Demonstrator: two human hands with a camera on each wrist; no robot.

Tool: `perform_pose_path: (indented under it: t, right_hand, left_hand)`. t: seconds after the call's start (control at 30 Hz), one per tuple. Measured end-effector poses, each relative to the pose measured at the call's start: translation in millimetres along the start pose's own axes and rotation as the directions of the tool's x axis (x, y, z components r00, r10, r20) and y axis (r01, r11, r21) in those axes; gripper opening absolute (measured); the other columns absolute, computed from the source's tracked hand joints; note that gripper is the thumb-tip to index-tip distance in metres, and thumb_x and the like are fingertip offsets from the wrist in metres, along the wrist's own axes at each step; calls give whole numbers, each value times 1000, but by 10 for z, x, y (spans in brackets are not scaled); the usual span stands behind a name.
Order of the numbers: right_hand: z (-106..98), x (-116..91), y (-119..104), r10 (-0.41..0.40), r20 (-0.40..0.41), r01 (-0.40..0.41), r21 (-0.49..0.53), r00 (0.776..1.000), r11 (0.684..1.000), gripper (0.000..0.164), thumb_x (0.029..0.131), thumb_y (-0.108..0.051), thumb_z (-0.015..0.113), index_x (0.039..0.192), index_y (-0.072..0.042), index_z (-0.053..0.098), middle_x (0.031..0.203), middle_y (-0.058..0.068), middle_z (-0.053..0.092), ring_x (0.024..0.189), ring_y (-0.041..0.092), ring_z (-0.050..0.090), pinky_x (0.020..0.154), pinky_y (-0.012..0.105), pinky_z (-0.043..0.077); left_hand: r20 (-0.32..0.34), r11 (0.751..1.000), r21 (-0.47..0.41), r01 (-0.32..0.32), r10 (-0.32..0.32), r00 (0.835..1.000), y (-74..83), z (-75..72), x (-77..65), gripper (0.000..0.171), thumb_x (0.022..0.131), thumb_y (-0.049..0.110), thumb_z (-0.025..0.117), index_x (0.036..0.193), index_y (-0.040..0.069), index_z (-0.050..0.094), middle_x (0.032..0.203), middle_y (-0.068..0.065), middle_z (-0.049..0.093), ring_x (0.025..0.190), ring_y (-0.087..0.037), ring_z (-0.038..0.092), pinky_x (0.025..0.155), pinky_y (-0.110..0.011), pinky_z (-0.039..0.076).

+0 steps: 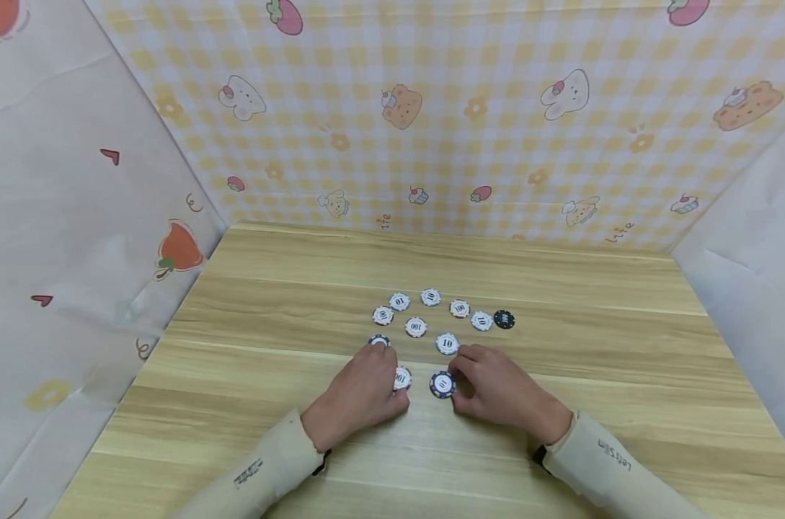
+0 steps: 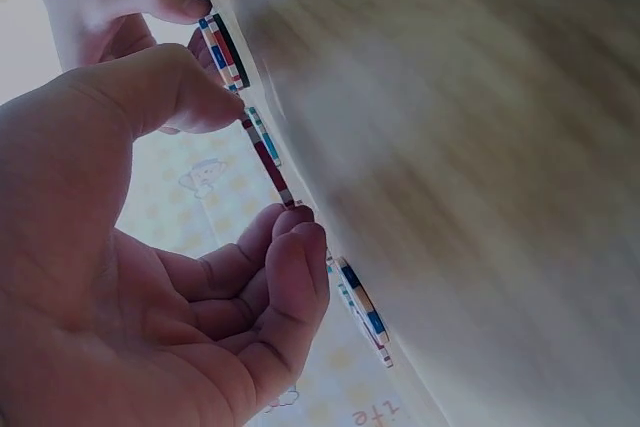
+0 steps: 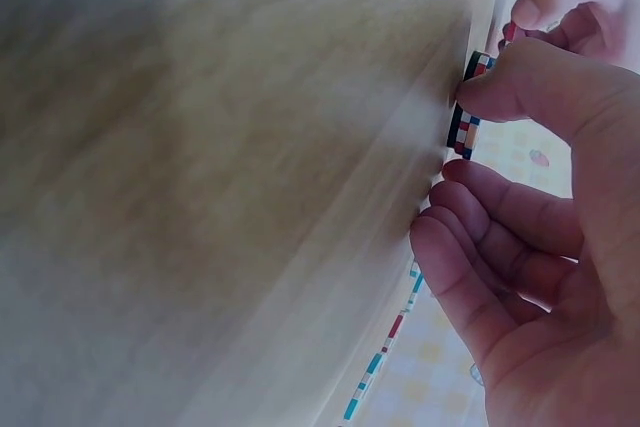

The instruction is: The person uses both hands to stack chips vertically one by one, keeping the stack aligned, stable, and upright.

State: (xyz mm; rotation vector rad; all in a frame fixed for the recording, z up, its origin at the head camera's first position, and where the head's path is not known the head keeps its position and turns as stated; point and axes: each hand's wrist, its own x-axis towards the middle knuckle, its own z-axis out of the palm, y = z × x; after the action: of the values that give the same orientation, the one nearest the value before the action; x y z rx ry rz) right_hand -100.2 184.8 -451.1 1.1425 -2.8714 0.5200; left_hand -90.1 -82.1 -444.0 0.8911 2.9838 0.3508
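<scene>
In the head view my left hand [image 1: 362, 386] pinches a white poker chip [image 1: 402, 378] marked 100, its edge banded red and white in the left wrist view. The thumb lies at its near side and the fingertips at its far side. To the right, my right hand [image 1: 496, 382] holds a small stack of poker chips [image 3: 466, 107] between thumb and index finger. On its top is a dark blue chip [image 1: 442, 384] marked 10; red and black layers show below. Just beyond the left knuckles lies another blue-edged chip [image 1: 379, 340], partly covered.
Further off, single chips lie flat in a loose arc, from a red-edged 100 chip [image 1: 383, 315] to a black 100 chip [image 1: 504, 318]. A 10 chip [image 1: 447, 344] lies close to the right fingertips. Patterned cloth [image 1: 431, 158] rises behind the wooden table [image 1: 288, 281].
</scene>
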Motion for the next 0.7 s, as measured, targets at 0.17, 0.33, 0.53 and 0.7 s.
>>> perform_pose_path:
  t: [0.17,0.33,0.53,0.7]
  right_hand:
    - [8,-7,0,-4,-2,4,-1,1000,1000,27,85,-18,86,108,-7,79,102,1,71,87,12,62,78,36,58]
    - [2,1,-3,4,6,-4,8,1000,1000,26,86,-18,86,109,-7,79,103,0,71,87,12,61,79,36,58]
    - [3,8,2,1,4,-1,12,1000,1000,26,86,-18,85,109,-8,79,103,0,70,87,12,61,79,36,58]
    - [10,3,10,-7,-4,7,9,1000,1000,26,85,-17,85,108,-7,78,102,-1,70,86,12,62,79,36,58]
  left_hand:
    - [-10,1000,13,-24,24,1000,16,0,27,36,88,30,79,93,-4,65,84,-10,59,80,-22,56,78,-39,55]
    - [2,999,3,-34,34,999,34,-17,48,35,89,29,79,93,-3,65,85,-9,58,81,-21,55,78,-38,54]
    - [50,999,-47,-18,21,999,67,-35,65,37,90,29,80,99,-4,67,92,-10,61,84,-22,56,79,-38,55]
    - [62,999,-45,-23,25,998,98,-40,72,39,90,30,81,101,-4,67,95,-11,62,87,-22,58,81,-38,56]
